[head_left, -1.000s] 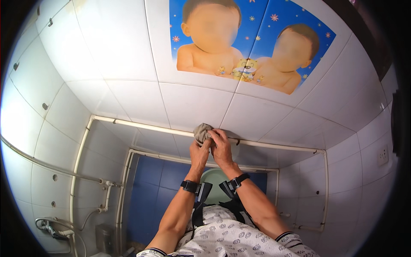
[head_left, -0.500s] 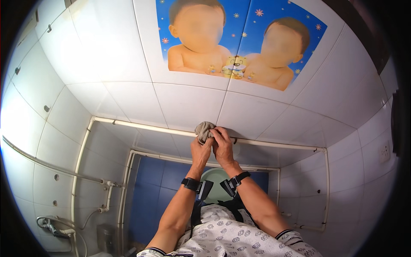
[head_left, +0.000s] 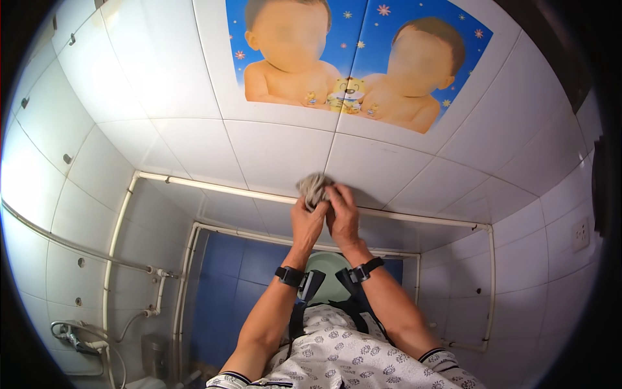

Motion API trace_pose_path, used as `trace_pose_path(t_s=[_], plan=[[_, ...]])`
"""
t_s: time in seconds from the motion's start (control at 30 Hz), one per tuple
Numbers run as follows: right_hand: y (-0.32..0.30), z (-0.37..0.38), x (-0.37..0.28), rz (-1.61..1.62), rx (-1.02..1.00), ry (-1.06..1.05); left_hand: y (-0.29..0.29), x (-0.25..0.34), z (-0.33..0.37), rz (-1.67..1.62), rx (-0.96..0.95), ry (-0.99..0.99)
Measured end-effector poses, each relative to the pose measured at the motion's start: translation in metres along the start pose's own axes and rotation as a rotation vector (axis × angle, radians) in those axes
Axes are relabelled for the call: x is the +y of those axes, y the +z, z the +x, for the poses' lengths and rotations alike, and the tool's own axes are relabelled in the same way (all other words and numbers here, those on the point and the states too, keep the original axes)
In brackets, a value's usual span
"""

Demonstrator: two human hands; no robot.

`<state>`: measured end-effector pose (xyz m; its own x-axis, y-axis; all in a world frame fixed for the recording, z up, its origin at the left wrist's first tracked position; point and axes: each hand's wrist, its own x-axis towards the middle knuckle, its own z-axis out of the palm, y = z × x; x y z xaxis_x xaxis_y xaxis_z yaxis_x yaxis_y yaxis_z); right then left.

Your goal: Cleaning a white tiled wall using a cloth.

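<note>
Both your left hand (head_left: pixel 306 222) and right hand (head_left: pixel 342 217) are bunched around a grey rag (head_left: pixel 314 187) against the white pipe (head_left: pixel 214 187); wiping step, next needs sideways pressure.

Single head-worn fisheye view, facing white tiled wall (head_left: pixel 285 155) at close range, possibly tilting upward; forearms entering from lower edge, straight pipes (head_left: pixel 214 187) bending toward rim.

White wall tiles (head_left: pixel 181 84), picture of two babies (head_left: pixel 363 65), white pipes (head_left: pixel 194 185), blue panel (head_left: pixel 240 285), wall socket (head_left: pixel 581 235)
</note>
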<state>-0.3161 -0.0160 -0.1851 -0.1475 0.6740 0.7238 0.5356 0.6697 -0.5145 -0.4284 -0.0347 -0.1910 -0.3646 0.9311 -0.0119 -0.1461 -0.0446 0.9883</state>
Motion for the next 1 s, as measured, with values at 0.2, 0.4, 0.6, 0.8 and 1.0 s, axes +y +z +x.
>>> trace_pose_path(t_s=[0.2,0.4,0.6,0.8,1.0], plan=[[-0.006,0.005,-0.001,0.028,0.046,0.014,0.009,0.008,-0.002,-0.014,0.013,0.034],[-0.054,0.070,-0.027,-0.002,0.192,-0.191,0.035,0.092,-0.006,-0.105,-0.053,0.196],[-0.020,-0.018,0.032,-0.205,-0.030,-0.105,0.022,-0.029,-0.012,0.039,-0.021,-0.053],[-0.059,0.038,0.004,-0.057,0.166,-0.152,0.050,0.068,-0.021,0.127,0.016,0.253],[-0.071,0.045,0.012,-0.039,0.179,-0.161,0.067,0.073,-0.022,0.116,0.044,0.395]])
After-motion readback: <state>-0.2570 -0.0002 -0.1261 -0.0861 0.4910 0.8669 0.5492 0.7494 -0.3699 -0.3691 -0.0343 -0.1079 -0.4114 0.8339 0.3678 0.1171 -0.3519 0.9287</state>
